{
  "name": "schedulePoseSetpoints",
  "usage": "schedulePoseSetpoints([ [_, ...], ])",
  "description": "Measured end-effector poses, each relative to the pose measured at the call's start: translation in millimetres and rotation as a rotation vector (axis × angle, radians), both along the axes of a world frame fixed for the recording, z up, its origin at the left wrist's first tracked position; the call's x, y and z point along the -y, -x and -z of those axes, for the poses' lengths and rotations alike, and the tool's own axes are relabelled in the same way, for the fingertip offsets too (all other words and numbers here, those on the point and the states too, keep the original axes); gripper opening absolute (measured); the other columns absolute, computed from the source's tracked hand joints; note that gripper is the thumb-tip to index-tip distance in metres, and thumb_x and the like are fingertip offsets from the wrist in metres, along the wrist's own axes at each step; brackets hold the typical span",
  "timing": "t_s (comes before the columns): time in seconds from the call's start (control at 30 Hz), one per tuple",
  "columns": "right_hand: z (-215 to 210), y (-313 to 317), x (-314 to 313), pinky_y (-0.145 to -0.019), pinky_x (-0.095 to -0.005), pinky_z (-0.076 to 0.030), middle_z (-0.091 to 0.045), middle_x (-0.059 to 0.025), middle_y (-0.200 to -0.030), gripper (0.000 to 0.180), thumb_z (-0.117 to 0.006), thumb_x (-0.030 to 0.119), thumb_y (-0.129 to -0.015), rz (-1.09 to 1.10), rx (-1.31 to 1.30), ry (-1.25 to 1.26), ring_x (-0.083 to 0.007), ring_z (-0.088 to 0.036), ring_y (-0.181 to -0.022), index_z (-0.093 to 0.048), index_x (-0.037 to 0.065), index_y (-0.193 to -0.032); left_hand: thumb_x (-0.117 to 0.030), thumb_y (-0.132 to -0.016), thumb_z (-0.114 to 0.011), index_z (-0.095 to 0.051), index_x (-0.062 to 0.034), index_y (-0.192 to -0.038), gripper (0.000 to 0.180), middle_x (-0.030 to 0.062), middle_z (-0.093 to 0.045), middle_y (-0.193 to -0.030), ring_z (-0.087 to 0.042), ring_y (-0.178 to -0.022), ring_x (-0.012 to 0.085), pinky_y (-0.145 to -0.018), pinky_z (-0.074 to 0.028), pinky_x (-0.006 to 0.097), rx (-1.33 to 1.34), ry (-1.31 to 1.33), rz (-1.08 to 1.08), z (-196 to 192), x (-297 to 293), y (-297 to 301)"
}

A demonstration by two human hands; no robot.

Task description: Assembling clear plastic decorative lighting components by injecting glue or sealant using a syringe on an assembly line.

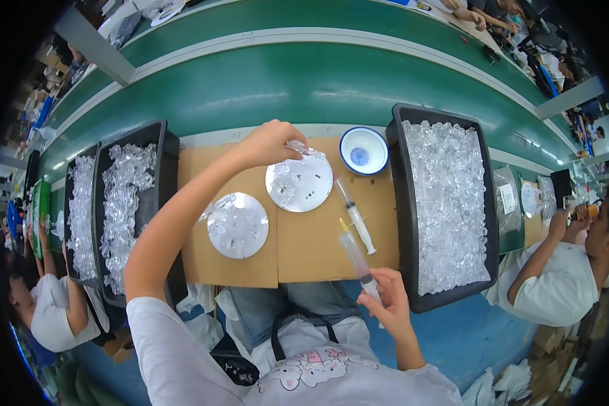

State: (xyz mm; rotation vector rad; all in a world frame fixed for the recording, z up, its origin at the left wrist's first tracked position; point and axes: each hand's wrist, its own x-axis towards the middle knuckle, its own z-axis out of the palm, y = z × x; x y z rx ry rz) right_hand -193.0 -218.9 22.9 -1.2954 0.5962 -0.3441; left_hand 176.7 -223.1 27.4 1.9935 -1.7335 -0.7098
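Observation:
My left hand (269, 143) reaches over the cardboard-covered bench and pinches a small clear plastic part (299, 147) above the far edge of a round metal plate (299, 183) that carries several clear parts. My right hand (386, 298) holds a syringe (355, 254) by its plunger end, tip pointing up and away with a yellow nozzle. A second syringe (354, 215) lies on the cardboard beside it. Another round metal plate (237, 225) with clear parts sits nearer my left arm.
A blue-rimmed white bowl (363, 150) stands at the back. A black tray (484, 203) full of clear parts is on the right; two more black trays (161, 169) are on the left. A green conveyor belt (304, 88) runs behind. Seated people flank me on both sides.

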Motion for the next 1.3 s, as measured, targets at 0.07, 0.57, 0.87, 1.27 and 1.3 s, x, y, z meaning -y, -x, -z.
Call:
schedulePoseSetpoints([
  [0.07, -1.8, 0.5, -5.5, -0.049, -0.0163, -0.04, -0.054, -0.0084, -0.1, 0.043, -0.057, -0.005, -0.08, -0.002, -0.039, 0.044, -0.0108, -0.056, -0.079, -0.037, 0.003, -0.118, -0.014, -0.069, -0.068, -0.066, -0.0064, -0.092, 0.025, 0.0154, -0.065, -0.086, -0.062, -0.081, 0.0311, -0.074, -0.048, 0.037, 0.017, 0.011, -0.028, 4.4, -10.3, 4.9],
  [0.57, -8.6, -27.5, -3.6, -0.089, -0.0306, -0.04, -0.036, -0.0178, -0.136, 0.034, -0.052, -0.01, -0.077, -0.335, 0.007, 0.339, -0.0166, -0.056, -0.096, -0.055, -0.001, -0.11, -0.006, -0.07, -0.072, -0.057, -0.0004, -0.11, 0.044, 0.0088, -0.061, -0.103, -0.057, -0.094, 0.0146, -0.081, -0.045, 0.027, -0.778, 0.559, -0.751, 49.2, -184.1, 38.6],
  [0.87, -68.6, -48.7, 16.4, -0.075, -0.0281, -0.048, -0.052, -0.0168, -0.122, 0.037, -0.055, -0.012, -0.068, -0.493, -0.07, 0.76, -0.0186, -0.063, -0.081, -0.064, 0.005, -0.1, 0.0, -0.069, -0.067, -0.063, 0.0038, -0.082, 0.015, 0.0092, -0.064, -0.081, -0.062, -0.073, 0.0158, -0.069, -0.048, 0.026, -1.038, 0.805, -0.689, 35.2, -202.6, 38.5],
  [1.27, -150.4, -65.9, 23.6, -0.045, -0.0218, -0.045, -0.057, -0.0036, -0.11, 0.042, -0.061, -0.002, -0.06, -0.845, -0.042, 1.241, -0.0086, -0.054, -0.053, -0.065, 0.022, -0.094, -0.013, -0.068, -0.075, -0.062, 0.0039, -0.08, 0.024, 0.0173, -0.061, -0.075, -0.063, -0.073, 0.0285, -0.071, -0.055, 0.044, -1.14, 1.041, -0.122, -43.1, -209.2, 59.2],
  [1.3, -153.4, -66.9, 23.0, -0.045, -0.0219, -0.045, -0.057, -0.003, -0.11, 0.042, -0.062, -0.001, -0.059, -0.873, -0.046, 1.28, -0.0089, -0.055, -0.053, -0.064, 0.022, -0.094, -0.013, -0.068, -0.075, -0.062, 0.0039, -0.08, 0.024, 0.0173, -0.061, -0.075, -0.063, -0.073, 0.0285, -0.071, -0.055, 0.044, -1.135, 1.035, -0.125, -48.6, -209.7, 60.1],
])
